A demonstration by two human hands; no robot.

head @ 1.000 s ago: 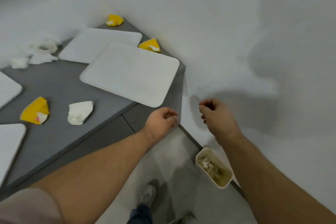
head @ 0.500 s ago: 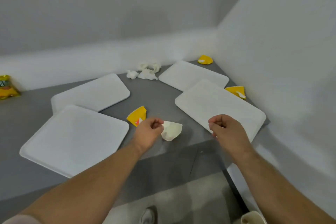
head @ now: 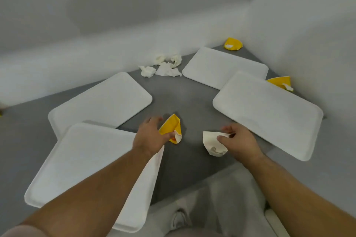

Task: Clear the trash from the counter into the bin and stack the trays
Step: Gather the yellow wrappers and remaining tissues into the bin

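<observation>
On the grey counter [head: 185, 100] lie several white trays, the nearest one [head: 81, 161] under my left forearm and another [head: 269, 111] at the right. My left hand [head: 150, 136] pinches a yellow wrapper [head: 171, 127] between thumb and fingers. My right hand [head: 237, 140] grips a crumpled white paper [head: 212, 142] at its upper edge. Both pieces still touch the counter. More yellow wrappers sit in the far corner [head: 233, 44] and by the right wall [head: 279, 82]. Crumpled white tissues [head: 163, 65] lie at the back wall.
Two more trays lie at the left middle [head: 102, 102] and the far right [head: 223, 67]. White walls close the counter at the back and right. Past the counter's front edge is the floor with my shoe [head: 179, 219]. A white bin's rim [head: 275, 221] shows at the bottom right.
The view swung from the floor bin up to the counter. Both hands were empty fists; now the left has closed on the yellow wrapper and the right on the white paper.
</observation>
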